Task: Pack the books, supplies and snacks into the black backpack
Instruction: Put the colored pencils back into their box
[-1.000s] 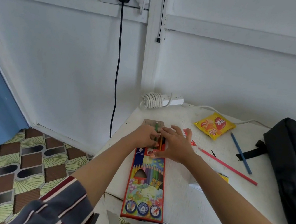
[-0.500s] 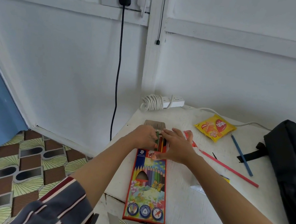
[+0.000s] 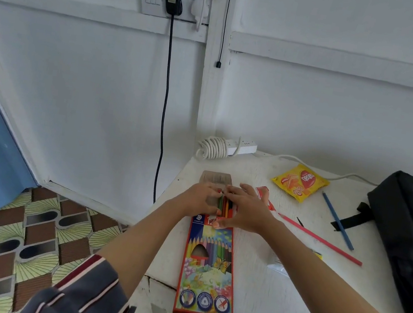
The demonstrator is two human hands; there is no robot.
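**Table stock, placed by the coloured-pencil box**

1. Coloured-pencil box (image 3: 210, 265): we log a long, flat printed carton. It lies on the white table (image 3: 285, 298) and its near end reaches the table's front edge. Its far end is open, with the brown flap (image 3: 216, 177) folded back flat.
2. Contents: coloured pencils (image 3: 225, 208). We count green, orange, red and dark shafts standing part-way out of the box's mouth. More show through the carton's small window.
3. Left hand (image 3: 200, 199): at the box's mouth on its left side. The fingers are curled in and grip the pencil bundle.
4. Right hand (image 3: 245, 211): at the mouth on the box's right side. The fingers are nearly straight and laid over the pencils, and the thumb presses on the carton's face.
5. Red-and-white item (image 3: 264, 195): just right of the box's flap and partly behind the right hand. We cannot tell what it is.
6. Red pencil (image 3: 322, 241): loose, right of the box, lying aslant.
7. Blue pencil (image 3: 337, 221): loose, further right of the box.
8. Yellow snack packet (image 3: 300, 182): sealed, beyond the box and to its right.
9. Black backpack (image 3: 408, 242): well right of the box, on the table's right side. Its inside is hidden from us.
10. White power strip (image 3: 240, 147) with coiled cable: beyond the box's flap, at the wall.
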